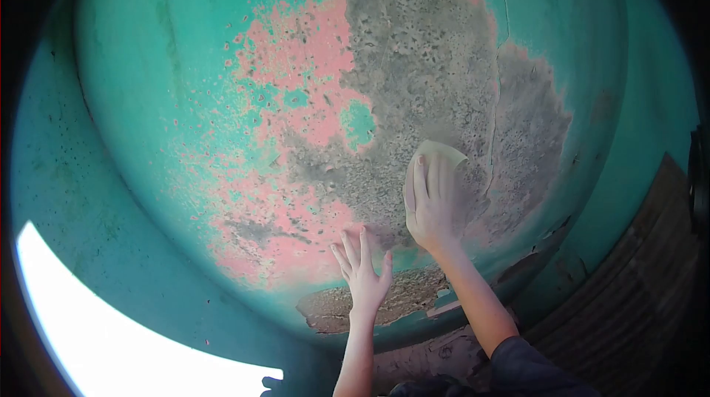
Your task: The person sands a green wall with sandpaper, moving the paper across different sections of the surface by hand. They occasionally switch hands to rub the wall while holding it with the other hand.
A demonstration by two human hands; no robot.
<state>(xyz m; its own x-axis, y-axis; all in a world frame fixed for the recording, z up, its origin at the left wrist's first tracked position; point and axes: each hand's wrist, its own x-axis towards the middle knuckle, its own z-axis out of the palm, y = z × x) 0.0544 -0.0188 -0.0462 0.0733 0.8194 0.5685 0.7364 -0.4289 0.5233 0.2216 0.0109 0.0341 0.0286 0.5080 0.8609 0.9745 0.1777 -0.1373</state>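
Note:
My right hand (435,212) presses a pale sheet of sandpaper (445,149) flat against the wall, fingers stretched over it and its edges showing around them. Beneath and around the sheet lies a rough grey patch (414,49) of bare surface, bordered by pink undercoat (310,49) and flaking green paint (170,42). Lower and to the left, my left hand (364,271) rests with fingers spread at the bottom edge of the pink area, holding nothing.
Below my left hand, a broken strip of exposed brown plaster (370,304) runs along the wall's base. A crack (494,123) descends on the right. Bright light (111,323) fills the lower left. Brown ridged boards or sheeting (636,271) stand at the lower right.

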